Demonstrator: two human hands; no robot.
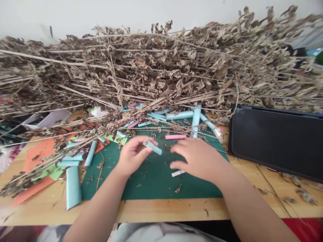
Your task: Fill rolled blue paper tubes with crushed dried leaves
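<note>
In my left hand (pixel 135 154) is a short light-blue paper roll (pixel 154 148), held between thumb and fingers and tilted, its near end showing a brownish filling. My right hand (pixel 199 161) hovers over the green mat (pixel 151 186), fingers apart, with nothing visible in them. Just beyond its fingers lies a pink paper roll (pixel 176 136). A small white stick (pixel 178 173) lies partly hidden below that hand. Several more blue rolls, such as a long one (pixel 196 121), lie at the mat's far edge.
A large heap of dried stalks and leaves (pixel 151 70) spans the back of the wooden table (pixel 176 211). A black tablet (pixel 277 141) stands at the right. Orange paper (pixel 40 151), more blue rolls and a flattened blue tube (pixel 73 188) lie at the left.
</note>
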